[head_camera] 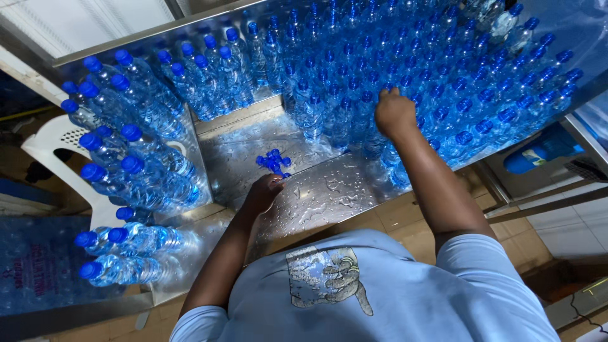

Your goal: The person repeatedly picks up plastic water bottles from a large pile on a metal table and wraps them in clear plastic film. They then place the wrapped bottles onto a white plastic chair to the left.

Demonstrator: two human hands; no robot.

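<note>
1. The left hand (265,192) is seen curled, fingertips touching a small heap of loose blue plastic caps (273,161) on the wet steel counter (329,196).
2. The right hand (394,113) is laid, fingers bent, on the tops of upright clear plastic bottles with blue caps (354,82); a grasp cannot be told.
3. More capped bottles lying on their sides (136,145) are shown at left.

Small loose blue plastic screw caps (273,161) lie heaped in a little pile on the wet, shiny steel table, just above the left hand. Clear plastic water bottles with blue caps (443,95) stand upright, packed tightly in rows across the far and right part of the table; the right hand rests on their tops at the near edge.
</note>
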